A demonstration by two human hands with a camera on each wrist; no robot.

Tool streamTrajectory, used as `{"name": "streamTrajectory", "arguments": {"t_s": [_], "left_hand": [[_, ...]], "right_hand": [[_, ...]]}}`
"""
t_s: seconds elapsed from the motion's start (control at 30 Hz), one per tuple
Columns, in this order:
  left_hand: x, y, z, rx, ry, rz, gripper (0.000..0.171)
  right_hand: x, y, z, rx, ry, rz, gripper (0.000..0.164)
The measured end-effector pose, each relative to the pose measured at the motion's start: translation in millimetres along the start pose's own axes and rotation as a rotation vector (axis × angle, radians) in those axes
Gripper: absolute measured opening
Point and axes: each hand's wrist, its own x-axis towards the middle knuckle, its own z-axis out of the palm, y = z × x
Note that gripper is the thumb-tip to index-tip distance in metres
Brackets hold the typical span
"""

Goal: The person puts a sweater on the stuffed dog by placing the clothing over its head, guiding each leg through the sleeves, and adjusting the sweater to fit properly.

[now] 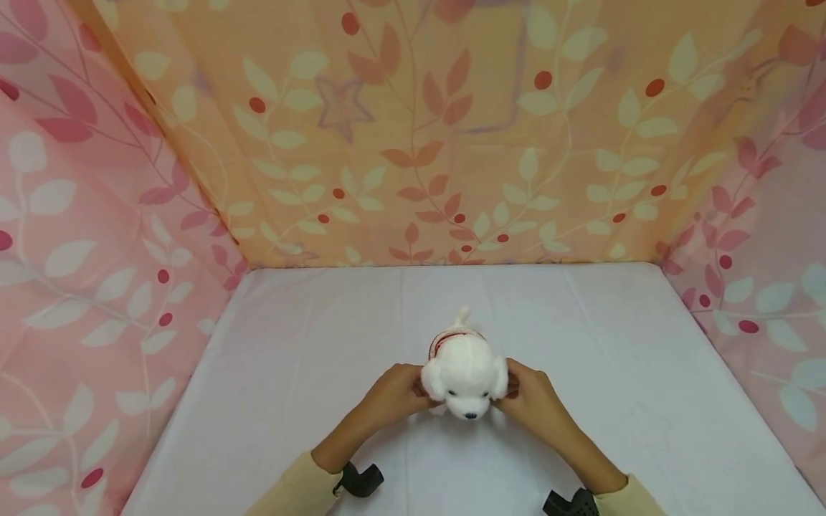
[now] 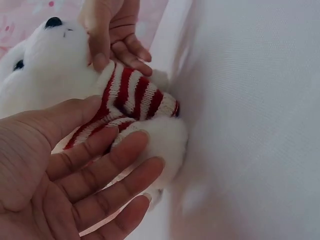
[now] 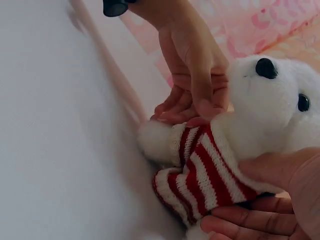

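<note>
A white plush dog [image 1: 466, 365] with dark eyes and a black nose stands on the white-covered table, facing me. It wears a red-and-white striped knitted sweater [image 2: 137, 92]. My left hand [image 1: 399, 393] holds one side of its body, thumb on the sweater near the neck and fingers along the flank. On the other side my right hand [image 1: 532, 395] holds it the same way, with the thumb [image 3: 272, 170] across the chest. In the head view the dog's head and ears hide the fingertips of both hands.
The white tablecloth [image 1: 310, 344] spreads around the dog. A pink leaf-patterned curtain [image 1: 84, 301] stands at the left, another pink curtain [image 1: 761, 272] at the right, and an orange one [image 1: 413, 143] behind the far edge. Black wrist devices [image 1: 363, 480] sit on both forearms.
</note>
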Motion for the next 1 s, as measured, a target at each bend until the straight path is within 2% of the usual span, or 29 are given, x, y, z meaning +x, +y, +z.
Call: {"name": "streamTrajectory", "arguments": {"t_s": [0.1, 0.17, 0.3, 0.4, 0.5, 0.63, 0.73, 0.83, 1.0], "left_hand": [[1.2, -0.3, 0.9, 0.084, 0.053, -0.017, 0.014], [1.4, -1.7, 1.8, 0.130, 0.085, -0.036, 0.022], [1.7, -4.2, 4.1, 0.177, 0.087, -0.065, 0.053], [3.5, -3.1, 7.3, 0.190, 0.085, -0.054, 0.063], [6.2, -2.1, 12.5, 0.169, 0.122, -0.033, 0.066], [10.9, -5.5, 16.3, 0.099, 0.172, -0.011, 0.064], [17.8, -7.9, 11.4, 0.072, 0.209, 0.013, 0.061], [28.4, -8.3, 2.4, 0.033, 0.218, 0.027, 0.060], [47.5, -11.0, -8.6, -0.018, 0.218, 0.027, 0.059]], "right_hand": [[5, -3, 2, -0.034, 0.012, 0.009, 0.035], [8, -4, 2, -0.074, 0.038, -0.006, 0.038], [13, -1, 2, -0.144, 0.071, -0.055, 0.049], [17, 6, 1, -0.129, 0.030, -0.086, 0.049], [21, 12, 1, -0.095, -0.014, -0.082, 0.040], [29, 12, 1, -0.044, -0.055, -0.011, 0.031], [39, 9, 1, 0.010, -0.080, 0.057, 0.031], [52, 9, 1, 0.071, -0.082, 0.109, 0.035], [70, 20, 3, 0.177, -0.061, 0.102, 0.040]]}}
